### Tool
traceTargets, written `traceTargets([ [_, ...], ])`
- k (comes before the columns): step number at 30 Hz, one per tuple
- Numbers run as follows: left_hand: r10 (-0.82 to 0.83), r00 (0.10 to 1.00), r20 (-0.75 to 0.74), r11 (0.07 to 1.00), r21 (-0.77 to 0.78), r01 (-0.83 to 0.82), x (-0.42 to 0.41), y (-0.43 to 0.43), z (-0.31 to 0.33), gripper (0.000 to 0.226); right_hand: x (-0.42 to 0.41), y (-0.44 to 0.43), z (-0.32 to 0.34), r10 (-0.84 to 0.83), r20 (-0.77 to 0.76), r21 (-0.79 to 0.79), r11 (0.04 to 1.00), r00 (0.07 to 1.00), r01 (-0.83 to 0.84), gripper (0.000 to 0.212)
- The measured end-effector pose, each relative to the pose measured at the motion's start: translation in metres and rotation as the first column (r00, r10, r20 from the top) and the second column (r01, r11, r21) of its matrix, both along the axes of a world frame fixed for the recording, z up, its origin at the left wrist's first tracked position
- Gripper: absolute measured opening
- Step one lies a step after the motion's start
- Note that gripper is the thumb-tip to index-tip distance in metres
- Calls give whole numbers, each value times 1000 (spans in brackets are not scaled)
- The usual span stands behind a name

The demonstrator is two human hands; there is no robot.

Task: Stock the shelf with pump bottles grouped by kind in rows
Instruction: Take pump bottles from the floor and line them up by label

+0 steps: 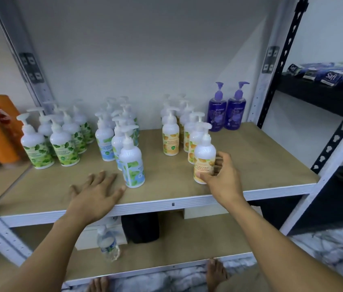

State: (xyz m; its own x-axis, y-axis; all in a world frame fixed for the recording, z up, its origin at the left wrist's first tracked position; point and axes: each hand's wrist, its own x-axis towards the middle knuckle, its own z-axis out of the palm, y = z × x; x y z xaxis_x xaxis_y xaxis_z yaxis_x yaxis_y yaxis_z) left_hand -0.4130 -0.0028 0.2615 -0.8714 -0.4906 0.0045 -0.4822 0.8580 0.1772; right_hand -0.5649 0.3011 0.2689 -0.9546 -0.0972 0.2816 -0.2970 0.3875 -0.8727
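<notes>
At the front of the shelf [166, 192], my right hand [222, 175] grips the orange-label bottle [204, 159] to extend its row, while my left hand [96, 190] rests open beside the blue-label bottle [131, 163]

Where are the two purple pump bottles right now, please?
The purple pump bottles stand side by side at the shelf's back right, just right of the orange-label bottles.

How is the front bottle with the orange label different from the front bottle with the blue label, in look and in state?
The orange-label bottle has orange fruit print; the blue-label bottle has a blue and green print. The right hand grips the orange-label bottle, while the left hand lies flat on the shelf beside the blue-label bottle. Both are upright, white, with white pumps.
</notes>
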Motion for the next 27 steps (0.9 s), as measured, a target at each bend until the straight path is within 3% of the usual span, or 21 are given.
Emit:
traceTargets([
  [12, -20, 990, -137, 998, 61, 28, -2, -26, 3, 67, -17, -80, -2, 112, -51, -14, 994, 992, -113, 65],
  [27, -5, 991, -132, 996, 86, 16, -4, -26, 5, 62, -28, -101, -5, 35, -95, -1, 999, 995, -36, 63],
])
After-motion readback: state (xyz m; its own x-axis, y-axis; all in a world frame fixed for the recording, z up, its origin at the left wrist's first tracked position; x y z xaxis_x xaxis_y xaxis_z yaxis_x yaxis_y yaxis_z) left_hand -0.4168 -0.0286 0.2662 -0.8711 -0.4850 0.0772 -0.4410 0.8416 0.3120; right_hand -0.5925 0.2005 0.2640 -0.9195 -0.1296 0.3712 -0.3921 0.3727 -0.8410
